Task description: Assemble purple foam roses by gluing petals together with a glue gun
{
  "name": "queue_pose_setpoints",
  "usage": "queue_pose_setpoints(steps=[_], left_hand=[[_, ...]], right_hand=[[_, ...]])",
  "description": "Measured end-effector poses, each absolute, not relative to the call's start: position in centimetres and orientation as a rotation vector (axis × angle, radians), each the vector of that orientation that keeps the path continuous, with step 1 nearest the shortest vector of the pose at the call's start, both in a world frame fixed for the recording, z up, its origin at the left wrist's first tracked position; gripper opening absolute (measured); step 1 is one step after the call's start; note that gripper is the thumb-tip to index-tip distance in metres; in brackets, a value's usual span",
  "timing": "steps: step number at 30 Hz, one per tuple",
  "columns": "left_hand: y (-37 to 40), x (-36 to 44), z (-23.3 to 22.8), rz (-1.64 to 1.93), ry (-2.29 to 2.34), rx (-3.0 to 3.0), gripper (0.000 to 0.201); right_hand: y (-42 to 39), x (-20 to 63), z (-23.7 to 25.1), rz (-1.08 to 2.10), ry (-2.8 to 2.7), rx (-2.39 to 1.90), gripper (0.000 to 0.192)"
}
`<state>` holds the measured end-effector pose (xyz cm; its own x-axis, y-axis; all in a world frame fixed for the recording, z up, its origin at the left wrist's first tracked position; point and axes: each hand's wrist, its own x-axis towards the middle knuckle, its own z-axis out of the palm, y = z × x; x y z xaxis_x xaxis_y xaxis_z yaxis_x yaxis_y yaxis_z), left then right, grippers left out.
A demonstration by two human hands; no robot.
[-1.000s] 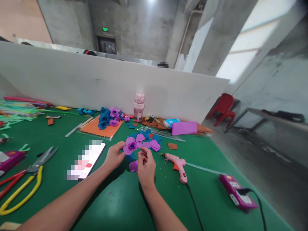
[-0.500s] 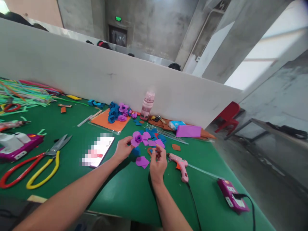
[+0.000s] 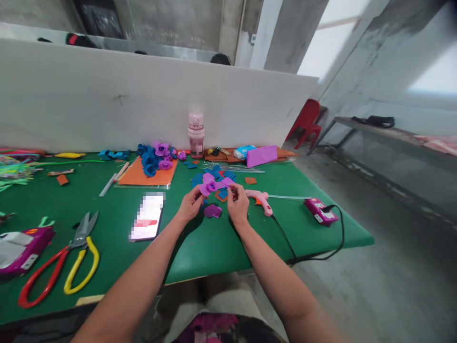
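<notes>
My left fingers point(image 3: 195, 194) pinch a purple flower point(image 3: 210, 186) over the green table point(image 3: 203, 252); I cannot tell whether my right fingers point(image 3: 233, 190) grip the purple petal point(image 3: 227, 182) beside it. Blue scraps point(image 3: 197, 179) lie behind, glue gun point(image 3: 263, 200) right, phone point(image 3: 152, 216) left.

Phone point(image 3: 150, 216) left of flower point(image 3: 210, 186), bottle point(image 3: 196, 139) behind

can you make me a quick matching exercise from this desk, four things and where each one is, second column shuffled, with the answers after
Things
1. purple flower
2. scissors
3. glue gun
4. bottle

Places
A. upright in front of the white board
B. lying to the right of the right hand
C. in the grip of the left hand
D. lying open, left of the phone

Pairs: 1-C, 2-D, 3-B, 4-A
</notes>
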<state>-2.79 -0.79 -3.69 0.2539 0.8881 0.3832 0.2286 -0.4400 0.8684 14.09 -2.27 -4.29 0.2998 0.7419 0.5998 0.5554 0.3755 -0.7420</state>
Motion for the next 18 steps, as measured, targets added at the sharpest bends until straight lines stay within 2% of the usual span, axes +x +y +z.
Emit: queue_pose_setpoints(steps=[3, 9, 13, 18], left_hand=[[-0.7, -2.6, -3.6, 1.150, 1.031, 1.875, 0.020], [0.1, -3.3, -4.2, 1.220, 1.400, 1.817, 0.024], [-0.1, -3.7, -3.9, 1.273, 1.489, 1.873, 0.024], [-0.2, -4.0, -3.5, 1.353, 1.557, 1.917, 0.020]], right_hand=[[-2.2, 14.1, -4.3, 0.208, -1.357, -1.334, 0.020], [-1.9, 14.9, -4.1, 0.193, -1.312, -1.326, 0.022], [-1.9, 15.1, -3.8, 0.163, -1.227, -1.302, 0.025], [-3.2, 13.3, -3.8, 0.307, -1.573, -1.205, 0.026]])
